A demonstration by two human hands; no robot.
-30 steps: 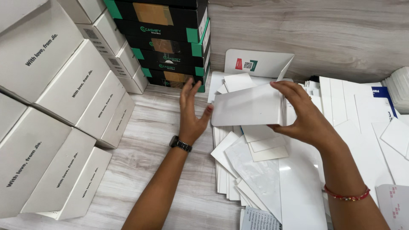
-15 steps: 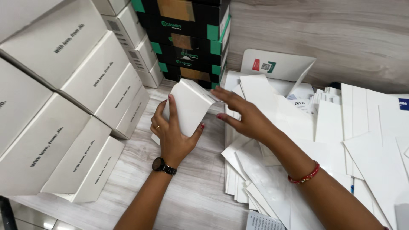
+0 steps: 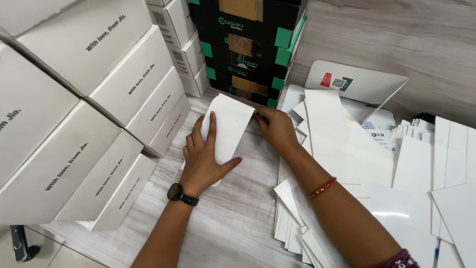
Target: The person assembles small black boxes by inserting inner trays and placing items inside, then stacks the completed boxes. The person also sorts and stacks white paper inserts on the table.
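Note:
A flat white cardboard piece [image 3: 229, 124] lies on the pale wood-grain floor [image 3: 233, 218], partly folded into a box shape. My left hand [image 3: 204, 159] presses flat on its lower left part, fingers spread, a black watch on the wrist. My right hand [image 3: 276, 128] pinches the card's upper right edge; a red bangle circles that forearm. To the right spreads a heap of flat white cardboard blanks [image 3: 377, 173].
Stacked white boxes [image 3: 94, 99] fill the left side. Black-and-green boxes [image 3: 248, 49] are piled at the back centre. A white sign card [image 3: 357, 84] leans against the wall behind the heap of blanks.
Both hands carried the white card from above the blanks leftward and down onto the floor. The left hand went from cupping it to pressing it flat.

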